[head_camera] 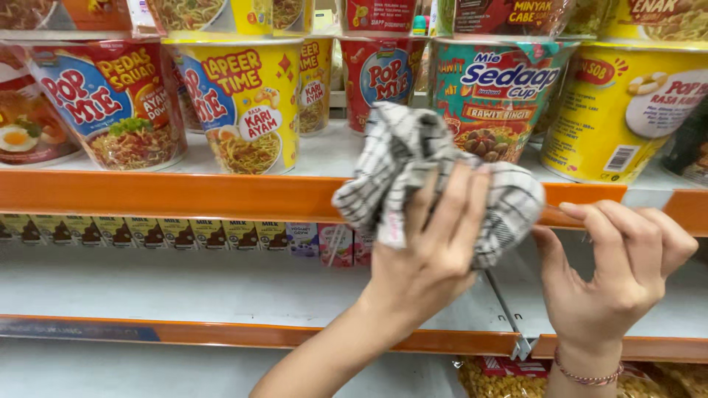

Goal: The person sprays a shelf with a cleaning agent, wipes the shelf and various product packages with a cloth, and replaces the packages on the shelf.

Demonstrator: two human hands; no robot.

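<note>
My left hand (431, 254) grips a bunched white cloth with a dark check pattern (413, 147) and presses it against the orange front edge of the upper shelf (184, 195). The cloth covers part of that edge, just in front of a teal noodle cup (494, 81). My right hand (619, 273), with a thin bracelet at the wrist, hovers to the right of the cloth. Its fingers are curled and apart, its thumb is close to the cloth's lower right side, and it holds nothing.
Cup noodles line the upper shelf: a red cup (110, 96), a yellow cup (243, 96) and another yellow cup at far right (619, 103). Small drink cartons (147, 232) stand at the back of the grey lower shelf (184, 287). A metal divider (509, 309) runs below the cloth.
</note>
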